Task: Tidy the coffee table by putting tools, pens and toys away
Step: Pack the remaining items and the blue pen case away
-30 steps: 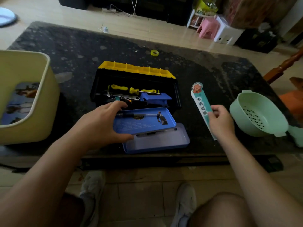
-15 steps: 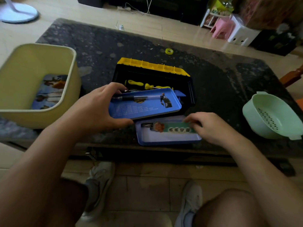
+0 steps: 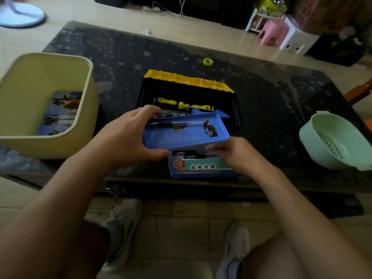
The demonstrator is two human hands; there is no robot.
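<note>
Closing the pencil case
Left hand grips lid; right hand, blurred, grip unclear, over tray; next, align lid.

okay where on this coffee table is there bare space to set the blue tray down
Bare tabletop lies between the toolbox and the green colander, and across the far side around the tape roll. The near middle is crowded: the left hand holds the blue tray over the pencil case, with the right hand there.
</note>
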